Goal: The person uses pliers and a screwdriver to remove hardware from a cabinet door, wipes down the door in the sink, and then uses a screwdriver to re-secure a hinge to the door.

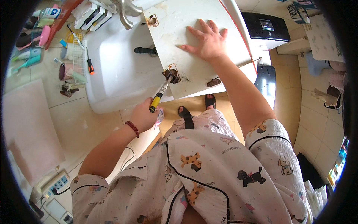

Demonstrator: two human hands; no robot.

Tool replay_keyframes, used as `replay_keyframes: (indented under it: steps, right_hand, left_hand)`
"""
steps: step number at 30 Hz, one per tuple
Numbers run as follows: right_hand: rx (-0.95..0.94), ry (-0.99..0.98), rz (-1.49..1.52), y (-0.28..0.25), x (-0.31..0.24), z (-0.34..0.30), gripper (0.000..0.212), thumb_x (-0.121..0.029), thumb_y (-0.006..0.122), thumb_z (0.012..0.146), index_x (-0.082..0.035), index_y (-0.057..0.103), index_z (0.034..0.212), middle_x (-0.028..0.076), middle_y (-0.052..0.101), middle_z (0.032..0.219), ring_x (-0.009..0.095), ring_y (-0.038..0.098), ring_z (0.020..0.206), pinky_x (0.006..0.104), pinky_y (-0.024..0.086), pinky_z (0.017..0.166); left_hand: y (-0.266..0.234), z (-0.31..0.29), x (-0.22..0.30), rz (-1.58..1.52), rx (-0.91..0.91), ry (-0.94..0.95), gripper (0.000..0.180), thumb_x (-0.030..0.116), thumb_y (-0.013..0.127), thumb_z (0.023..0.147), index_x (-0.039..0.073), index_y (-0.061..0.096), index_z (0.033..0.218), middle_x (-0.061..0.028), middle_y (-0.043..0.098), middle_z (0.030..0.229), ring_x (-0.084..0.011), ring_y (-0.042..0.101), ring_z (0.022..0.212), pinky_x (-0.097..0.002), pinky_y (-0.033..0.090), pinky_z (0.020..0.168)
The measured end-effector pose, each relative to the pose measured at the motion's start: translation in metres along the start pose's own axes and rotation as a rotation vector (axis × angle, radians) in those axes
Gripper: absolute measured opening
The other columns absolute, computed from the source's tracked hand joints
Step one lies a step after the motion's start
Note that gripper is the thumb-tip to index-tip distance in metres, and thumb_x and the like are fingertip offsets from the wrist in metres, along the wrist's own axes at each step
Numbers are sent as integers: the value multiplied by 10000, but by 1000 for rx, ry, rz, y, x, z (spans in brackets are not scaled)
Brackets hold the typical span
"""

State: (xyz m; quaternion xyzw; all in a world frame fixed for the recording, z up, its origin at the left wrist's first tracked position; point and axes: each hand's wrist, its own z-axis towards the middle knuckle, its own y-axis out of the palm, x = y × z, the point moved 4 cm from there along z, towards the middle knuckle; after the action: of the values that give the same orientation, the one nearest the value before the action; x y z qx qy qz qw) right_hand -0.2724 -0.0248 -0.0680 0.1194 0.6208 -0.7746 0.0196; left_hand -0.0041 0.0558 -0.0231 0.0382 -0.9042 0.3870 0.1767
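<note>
A white panel (194,44), like a cabinet door with a red edge strip, lies across the right part of a white sink (112,82). My right hand (209,42) presses flat on it with fingers spread. My left hand (144,113) grips the yellow-and-black handle of a hammer (162,89). The hammer's dark head rests at a rusty hinge fitting (173,71) by the panel's near left corner; the head partly hides the fitting. Another rusty hinge cup (152,21) sits at the far left corner. A brown, rusty oblong piece (213,82) lies at the near edge.
A screwdriver (90,65) with an orange-and-black handle lies on the sink's left rim, beside a wire basket (79,56). The faucet (126,13) overhangs the back. A black-handled item (144,50) is in the basin, partly under the panel. A power strip (57,184) is at lower left.
</note>
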Motion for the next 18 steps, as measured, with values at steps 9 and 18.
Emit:
replay_keyframes:
  steps: [9,18]
  right_hand:
    - [-42,-6,-48,0,-1,2,680,-735,459,699,-337,490,1250,36,357,1373,258,246,1295,607,135,987]
    - [-38,-10,-63,3,2,1,686,-740,456,695,-350,478,1259,35,338,1391,256,231,1306,599,131,996]
  left_hand:
    - [18,1,-8,-253,-27,-61,318,154,574,710,-22,493,962,-167,534,688,-276,532,638,-357,426,604]
    - [56,9,-41,-568,-93,33,392,78,559,612,-22,433,970,-125,464,740,-217,471,633,-330,411,586]
